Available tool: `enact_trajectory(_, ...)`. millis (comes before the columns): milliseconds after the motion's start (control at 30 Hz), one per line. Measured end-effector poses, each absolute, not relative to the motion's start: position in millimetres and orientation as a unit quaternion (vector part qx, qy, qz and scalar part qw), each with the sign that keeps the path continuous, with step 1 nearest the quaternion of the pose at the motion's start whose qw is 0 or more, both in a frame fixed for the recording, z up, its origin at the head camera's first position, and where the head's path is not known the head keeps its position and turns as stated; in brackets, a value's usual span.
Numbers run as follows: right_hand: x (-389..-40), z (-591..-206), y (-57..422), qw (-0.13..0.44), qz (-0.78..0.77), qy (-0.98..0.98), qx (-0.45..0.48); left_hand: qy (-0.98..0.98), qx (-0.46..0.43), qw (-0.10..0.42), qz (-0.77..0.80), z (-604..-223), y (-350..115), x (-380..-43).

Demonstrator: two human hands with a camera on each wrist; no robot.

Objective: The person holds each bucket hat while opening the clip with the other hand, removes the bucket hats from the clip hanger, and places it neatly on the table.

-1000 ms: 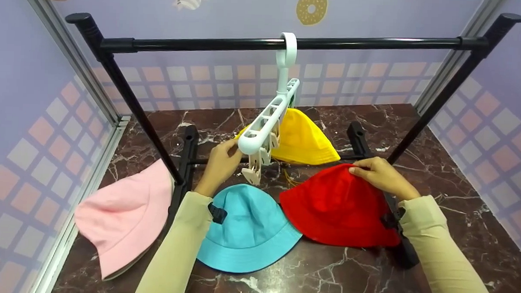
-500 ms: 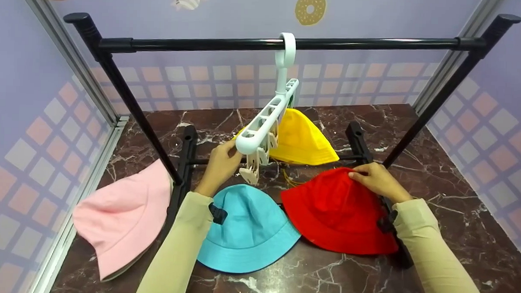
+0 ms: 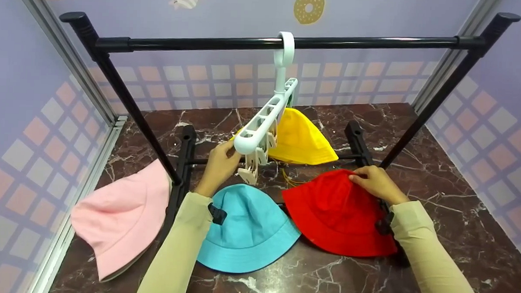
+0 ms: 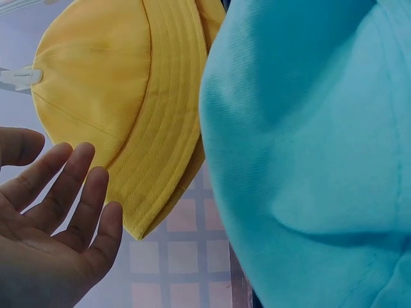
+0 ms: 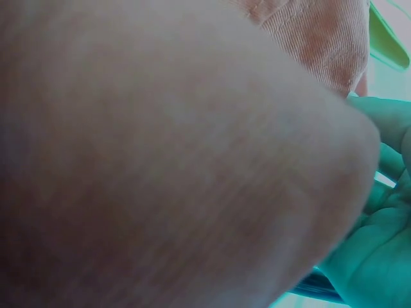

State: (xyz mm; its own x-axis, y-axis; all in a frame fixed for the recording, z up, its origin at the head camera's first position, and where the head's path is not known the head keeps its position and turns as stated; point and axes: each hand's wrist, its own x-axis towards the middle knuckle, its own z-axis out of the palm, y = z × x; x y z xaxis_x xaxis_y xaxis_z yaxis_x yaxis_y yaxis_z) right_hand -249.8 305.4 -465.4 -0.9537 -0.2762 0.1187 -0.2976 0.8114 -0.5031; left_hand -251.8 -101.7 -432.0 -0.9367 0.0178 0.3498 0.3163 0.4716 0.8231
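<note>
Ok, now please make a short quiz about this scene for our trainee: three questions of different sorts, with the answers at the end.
1. Which hat does the right hand pinch?
2. Fill in: The hanger hooks over the black ... .
3. True or false: The pink hat is clipped to the hanger.

Key:
1. The red hat.
2. Bar.
3. False; the clip in the left wrist view is on the yellow hat.
</note>
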Motion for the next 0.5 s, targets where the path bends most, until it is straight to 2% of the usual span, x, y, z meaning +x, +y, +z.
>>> enact_trajectory(500, -250.7, -464.9, 307.7, 0.012, 0.270, -0.952, 0.145, -0.845, -0.084, 0.142, -0.508, -433.5, -104.7, -255.0)
